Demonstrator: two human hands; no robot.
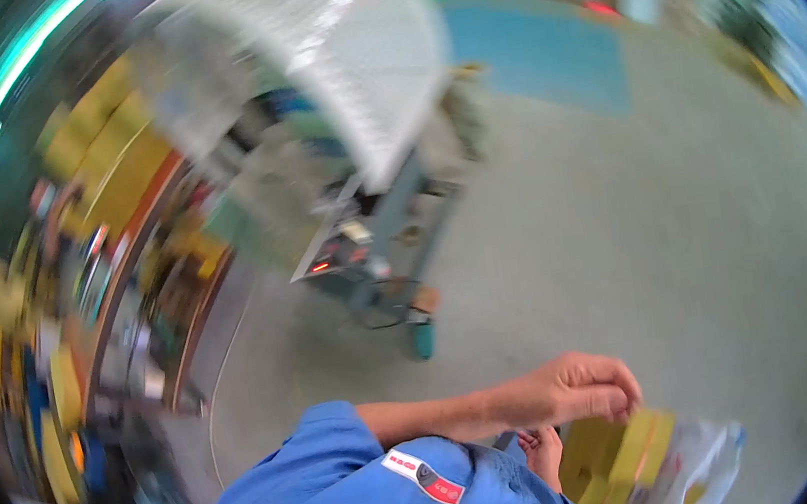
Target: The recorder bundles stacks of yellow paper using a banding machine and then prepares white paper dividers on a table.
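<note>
Head view, and it's a blurry one, everything smeared by motion. Down at the lower edge, the left hand reaches across from a blue sleeve, fingers curled into a loose fist right on the top edge of a stack of yellow flat pieces. It looks closed on that edge, though the blur keeps the grip itself from reading clearly. The right hand is mostly hidden: only a few fingers peek out below the left wrist, just beside the yellow stack, and whether they grasp anything I cannot tell. The two hands sit close together. The stack is cut off by the lower rim, with a clear plastic wrap crumpled at its right side.

Further up, a grey-blue machine with a small red light stands on the bare concrete floor. To the left, shelves of yellow clutter dissolve into streaks, contents impossible to name.
</note>
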